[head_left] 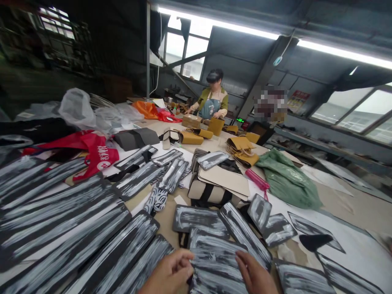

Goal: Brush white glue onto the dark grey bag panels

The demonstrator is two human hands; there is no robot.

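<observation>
Both hands are working at the bottom edge of the view on a flat black panel [214,265] streaked with whitish, brushed-on smears. The left hand [170,272] is curling its fingers in against the panel's left edge, thumb and fingertips pinching the stiff sheet there. The right hand [252,274] is lying on the panel's right side with fingers bent and pressing down on it; whether it is actually clasping the edge cannot be told. The panel is sitting between the two hands, overlapping other pieces of the same kind.

Just beyond the fingers, more smeared black rectangles [200,218] are fanning out, some with rounded corners. Away to the left of the left hand, long black strips [61,216] with the same streaky coating are lying side by side in rows. Farther out from the grip, a beige boxy bag with dark straps [214,190] is resting on the table [352,204], with a pink tube [257,179] and a crumpled green plastic bag [288,179] to its right. A red fabric bag [88,153] is slumping far off to the left. At the far end a person [212,100] is standing among mustard-yellow bags [241,149].
</observation>
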